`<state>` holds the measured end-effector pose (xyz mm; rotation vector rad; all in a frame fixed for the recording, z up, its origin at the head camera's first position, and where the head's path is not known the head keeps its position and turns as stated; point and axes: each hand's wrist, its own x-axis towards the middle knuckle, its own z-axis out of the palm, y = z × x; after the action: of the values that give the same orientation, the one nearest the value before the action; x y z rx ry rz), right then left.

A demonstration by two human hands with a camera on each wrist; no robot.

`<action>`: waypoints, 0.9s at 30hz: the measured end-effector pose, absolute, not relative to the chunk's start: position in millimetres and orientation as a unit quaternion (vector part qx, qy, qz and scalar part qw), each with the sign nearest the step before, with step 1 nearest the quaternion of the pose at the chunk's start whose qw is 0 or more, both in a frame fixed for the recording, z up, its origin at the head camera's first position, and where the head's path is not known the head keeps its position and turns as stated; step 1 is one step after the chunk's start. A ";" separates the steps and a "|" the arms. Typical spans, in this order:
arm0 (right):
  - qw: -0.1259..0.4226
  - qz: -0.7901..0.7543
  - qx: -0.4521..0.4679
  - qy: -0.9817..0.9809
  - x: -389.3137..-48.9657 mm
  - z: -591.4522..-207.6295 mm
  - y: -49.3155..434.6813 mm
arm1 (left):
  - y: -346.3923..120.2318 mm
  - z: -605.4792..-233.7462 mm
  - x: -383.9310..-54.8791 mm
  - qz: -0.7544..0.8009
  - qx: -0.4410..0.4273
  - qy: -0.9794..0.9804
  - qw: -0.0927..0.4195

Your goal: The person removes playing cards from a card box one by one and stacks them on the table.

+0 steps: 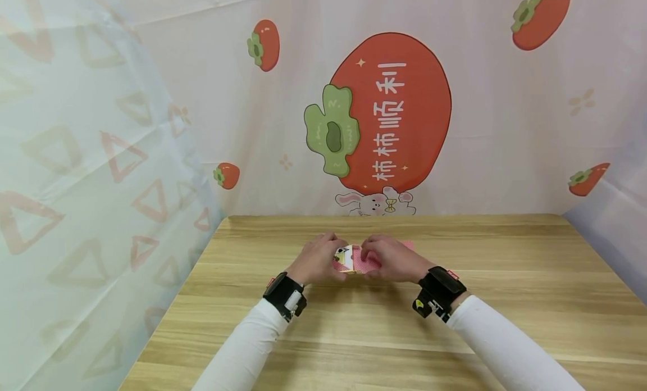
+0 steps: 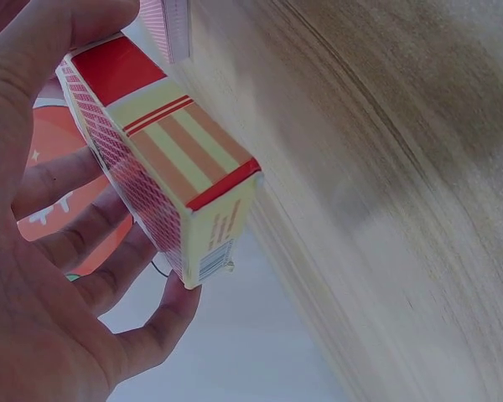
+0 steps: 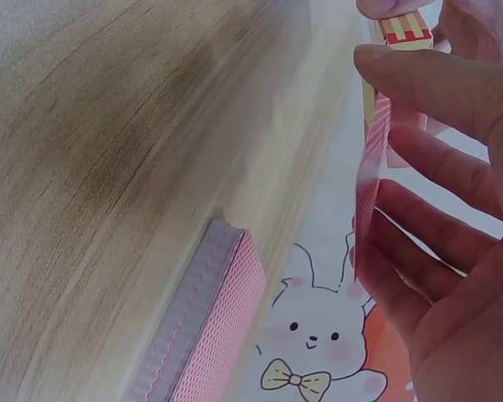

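My left hand (image 1: 319, 258) grips a playing-card box (image 2: 176, 142) between thumb and fingers. The box has red and orange stripes on its narrow side, a barcode at one end and an ace printed on its face. From the right, my right hand (image 1: 391, 259) holds a thin, slightly bowed pink-patterned playing card (image 3: 369, 188) against the box's end. Whether it is one card or a few I cannot tell. The right thumb touches the box, and the fingers lie behind the card. Where the card meets the box is partly hidden by the fingers.
A stack of pink-backed cards (image 3: 210, 318) lies on the wooden table (image 1: 455, 335), just beyond the right hand. Behind the table hangs a cloth backdrop (image 1: 485, 155) printed with persimmons and a rabbit. Another printed cloth (image 1: 91, 211) hangs along the left side.
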<state>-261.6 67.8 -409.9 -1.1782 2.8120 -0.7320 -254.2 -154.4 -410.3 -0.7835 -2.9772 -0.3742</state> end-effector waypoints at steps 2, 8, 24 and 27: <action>0.005 -0.233 -0.375 0.897 -261.2 -409.9 68.1 | -154.6 -410.2 -254.0 -0.121 -0.253 -0.960 0.020; 0.006 -0.229 -0.377 0.897 -260.4 -410.2 69.4 | -155.5 -410.0 -253.6 -0.120 -0.250 -0.960 0.020; 0.025 -0.228 -0.354 0.907 -262.8 -408.4 85.1 | -161.0 -409.5 -253.0 -0.113 -0.242 -0.963 0.026; 0.019 -0.229 -0.354 0.906 -264.2 -408.3 89.8 | -161.7 -408.9 -252.4 -0.116 -0.238 -0.964 0.025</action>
<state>-264.2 89.8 -408.3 -1.1003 2.8138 -0.7121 -252.4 -161.7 -408.9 -0.7373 -2.9815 -0.3591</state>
